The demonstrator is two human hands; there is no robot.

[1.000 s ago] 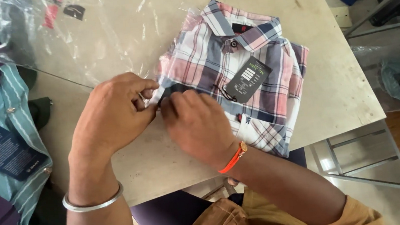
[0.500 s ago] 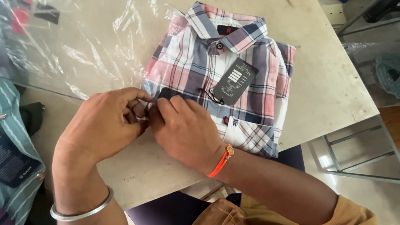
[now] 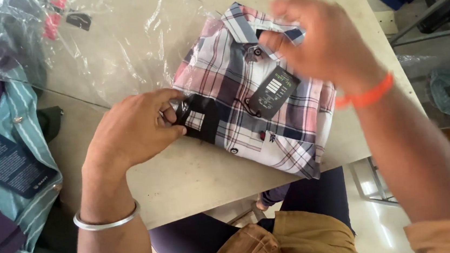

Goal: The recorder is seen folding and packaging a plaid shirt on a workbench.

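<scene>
Packing a folded shirt: left hand pinches its edge at the bag mouth, while right hand hovers open and empty near the collar.

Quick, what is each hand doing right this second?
Left hand: closed, pinching the left edge of the folded plaid shirt.
Right hand: open and blurred above the shirt's collar, holding nothing visible.

Between my hands lies one folded plaid shirt with one dark hang tag. Beyond my left hand, one clear plastic bag; left of it, one striped teal shirt.
</scene>
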